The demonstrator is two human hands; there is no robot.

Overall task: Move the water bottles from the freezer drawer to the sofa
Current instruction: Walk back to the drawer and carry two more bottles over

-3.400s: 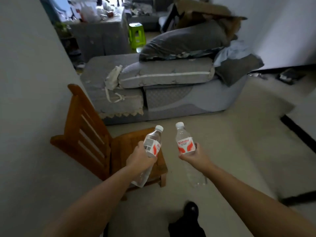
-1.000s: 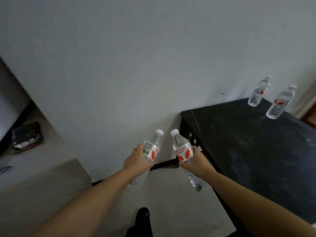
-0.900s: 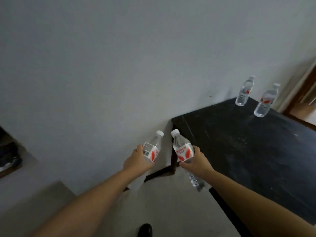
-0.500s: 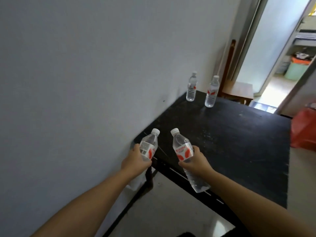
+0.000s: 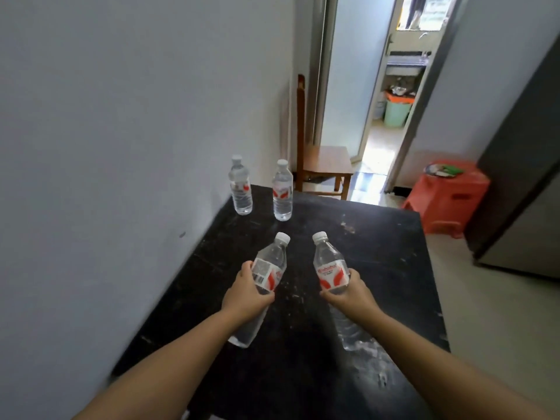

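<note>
Dim room, bright doorway (image 5: 391,122), perhaps motion-blurred

Two standing bottles (image 5: 241,189) block far-left table (image 5: 378,268) corner; rest bare.

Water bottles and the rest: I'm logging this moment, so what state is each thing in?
Left hand: grips a bottle.
Left-hand bottle: capped, tilted, held above the table.
Right hand: grips a bottle.
Right-hand bottle: capped, tilted, held.
Back-left bottle: capped, upright on the black table.
Back-right bottle: capped, upright on the table.
Doorway: open.
</note>
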